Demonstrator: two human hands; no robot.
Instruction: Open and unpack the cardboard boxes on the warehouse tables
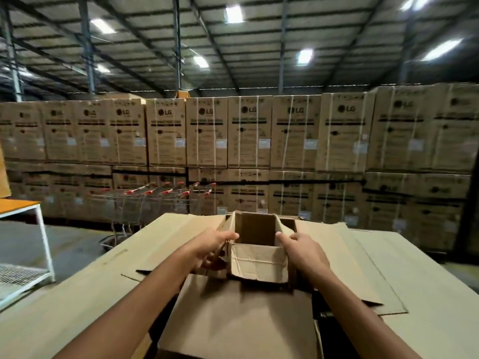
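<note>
Clasped by left hand (215, 244) and right hand (304, 252) near the far edge of the flattened cardboard sheets (77, 294), the small cardboard box (259, 263) stands open, seemingly empty.

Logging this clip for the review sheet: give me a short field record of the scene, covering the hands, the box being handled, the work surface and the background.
setting: warehouse
left hand: grips the left side of the small box
right hand: grips its right side
small box: top open, nothing visible inside, bottom hidden
work surface: flattened cardboard sheets under the box
background: wall of stacked cartons; shopping trolleys with red handles
left edge: white-framed table with orange top
</note>
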